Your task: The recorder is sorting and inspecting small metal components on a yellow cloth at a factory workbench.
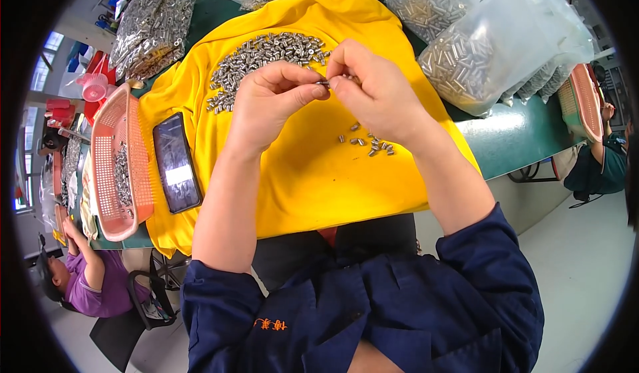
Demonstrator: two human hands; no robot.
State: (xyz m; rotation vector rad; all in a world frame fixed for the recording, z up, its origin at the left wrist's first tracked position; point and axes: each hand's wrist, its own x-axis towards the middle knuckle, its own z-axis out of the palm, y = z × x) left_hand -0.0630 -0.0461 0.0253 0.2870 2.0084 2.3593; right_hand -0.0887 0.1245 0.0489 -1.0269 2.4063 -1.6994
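Observation:
Above the yellow cloth, my left hand and my right hand meet fingertip to fingertip. Both are closed in a pinch on a small metal cylinder, mostly covered by the fingers. Behind my left hand spreads a big pile of short metal cylinders. A few loose cylinders lie on the cloth below my right hand, some on their sides. Whether the right fingers hold a second piece I cannot tell.
Left of the cloth stands a pink basket with metal parts inside, beside a black phone. Clear bags of metal parts crowd the far right; another bag sits far left. Other people sit at both sides.

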